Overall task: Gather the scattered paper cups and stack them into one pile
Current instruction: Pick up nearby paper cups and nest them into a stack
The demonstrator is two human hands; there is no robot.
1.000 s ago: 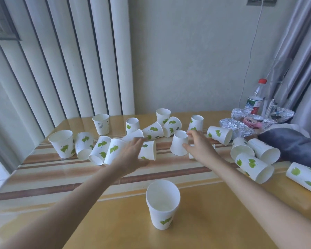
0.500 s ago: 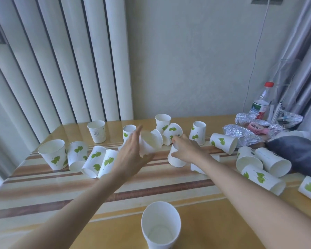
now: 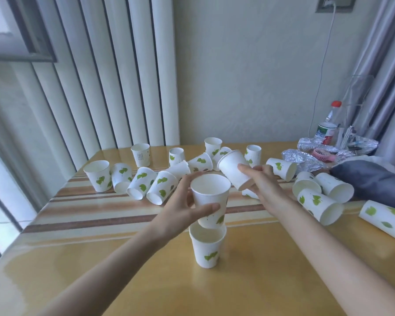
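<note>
Above the near upright cup point(image 3: 207, 246) on the desk point(image 3: 249, 281), the left hand point(image 3: 180, 208) grips a second upright cup point(image 3: 210, 197), its base just over the rim. The right hand point(image 3: 260, 181) holds a tilted cup point(image 3: 234, 168); other cups lie scattered behind.

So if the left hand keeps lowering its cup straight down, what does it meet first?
Most likely the upright cup standing directly beneath. The held cup in the left hand appears just above its open rim, though depth is hard to judge.
</note>
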